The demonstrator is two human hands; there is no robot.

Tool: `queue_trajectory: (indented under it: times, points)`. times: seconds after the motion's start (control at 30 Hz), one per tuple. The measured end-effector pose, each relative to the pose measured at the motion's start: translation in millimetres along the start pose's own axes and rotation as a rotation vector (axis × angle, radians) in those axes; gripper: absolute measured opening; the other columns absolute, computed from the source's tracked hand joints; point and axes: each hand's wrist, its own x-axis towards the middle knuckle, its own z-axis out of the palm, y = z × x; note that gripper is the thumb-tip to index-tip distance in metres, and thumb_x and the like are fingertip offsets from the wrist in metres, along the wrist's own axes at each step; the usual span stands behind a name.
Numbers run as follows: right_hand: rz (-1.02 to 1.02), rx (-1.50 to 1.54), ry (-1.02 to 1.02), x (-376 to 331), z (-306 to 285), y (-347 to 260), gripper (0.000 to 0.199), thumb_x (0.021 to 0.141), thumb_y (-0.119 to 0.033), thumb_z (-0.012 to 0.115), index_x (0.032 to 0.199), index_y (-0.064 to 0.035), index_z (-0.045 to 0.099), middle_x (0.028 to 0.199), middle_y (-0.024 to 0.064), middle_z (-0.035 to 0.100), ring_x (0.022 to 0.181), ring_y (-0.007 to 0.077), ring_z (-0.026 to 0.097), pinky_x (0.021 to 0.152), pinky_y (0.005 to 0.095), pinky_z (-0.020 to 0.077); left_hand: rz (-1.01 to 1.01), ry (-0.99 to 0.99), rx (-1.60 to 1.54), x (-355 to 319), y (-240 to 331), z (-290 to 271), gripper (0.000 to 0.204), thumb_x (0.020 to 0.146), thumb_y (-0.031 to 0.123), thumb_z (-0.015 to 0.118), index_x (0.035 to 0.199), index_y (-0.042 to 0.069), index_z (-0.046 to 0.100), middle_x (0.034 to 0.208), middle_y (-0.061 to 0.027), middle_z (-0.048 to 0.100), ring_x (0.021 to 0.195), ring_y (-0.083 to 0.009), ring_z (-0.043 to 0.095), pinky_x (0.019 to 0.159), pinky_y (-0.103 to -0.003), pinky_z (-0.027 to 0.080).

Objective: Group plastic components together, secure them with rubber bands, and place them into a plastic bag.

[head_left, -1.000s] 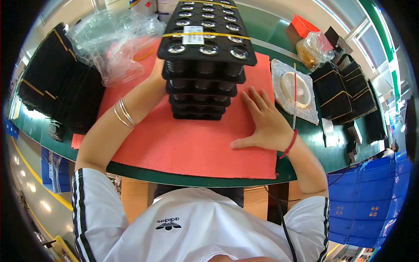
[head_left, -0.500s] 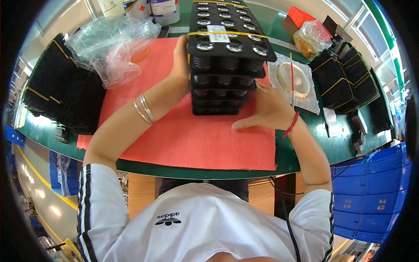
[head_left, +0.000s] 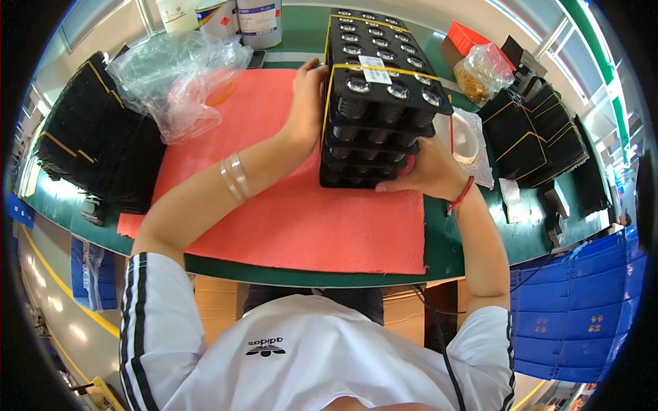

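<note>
A tall stack of black plastic trays (head_left: 384, 103) stands over the right part of the red foam mat (head_left: 308, 233). Round shiny pieces sit in rows in its top tray, and yellow bands run around the stack. A white label (head_left: 374, 70) lies on the top, under one band. My left hand (head_left: 306, 106) is pressed along the stack's left side, fingers partly hidden behind it. At the lower right side, my right hand (head_left: 435, 171) grips the stack, its thumb at the bottom front corner and the other fingers hidden.
Banded black tray stacks stand at left (head_left: 89, 137) and right (head_left: 531, 137) on the green table (head_left: 288, 277). Clear plastic film (head_left: 178, 75) lies at the back left, near several paint-like cans (head_left: 259, 24). A white round roll (head_left: 462, 140), a bag of yellow bands (head_left: 482, 70) and a red bin (head_left: 466, 38) are right.
The tray stack has shifted right and slightly toward me, turning a little. My left hand has moved right with it. My right thumb has come in against the stack's bottom corner.
</note>
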Motion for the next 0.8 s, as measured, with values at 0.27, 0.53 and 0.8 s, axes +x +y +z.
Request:
queue_trajectory:
  times: [0.27, 0.53, 0.8]
  points:
    - [0.003, 0.585, 0.179, -9, -23, -23, 0.097, 0.053, -0.014, 0.089, 0.132, -0.0013, 0.034, 0.124, 0.0054, 0.048, 0.114, 0.0167, 0.043, 0.098, 0.0324, 0.0344, 0.36, -0.353, 0.518, -85, 67, -18, 0.035, 0.083, 0.015, 0.06, 0.11, 0.004, 0.043, 0.107, -0.0056, 0.048, 0.098, -0.016, 0.047, 0.09, -0.032, 0.035]
    - [-0.039, 0.578, 0.149, -10, -7, -3, 0.092, 0.053, -0.016, 0.088, 0.129, -0.0004, 0.038, 0.119, 0.0123, 0.052, 0.11, 0.0225, 0.049, 0.095, 0.0345, 0.0385, 0.19, -0.43, 0.649, -87, 60, -21, 0.057, 0.065, 0.02, 0.082, 0.104, 0.004, 0.043, 0.097, -0.0062, 0.054, 0.088, -0.0179, 0.058, 0.077, -0.031, 0.048]
    - [0.028, 0.451, 0.024, -9, -2, -18, 0.077, 0.055, -0.008, 0.086, 0.121, 0.0003, 0.047, 0.113, 0.0078, 0.056, 0.101, 0.0163, 0.051, 0.089, 0.0286, 0.041, 0.338, -0.538, 1.195, -82, 69, -25, 0.046, 0.059, 0.025, 0.08, 0.09, 0.002, 0.055, 0.088, -0.0128, 0.055, 0.085, -0.0286, 0.058, 0.073, -0.036, 0.048]
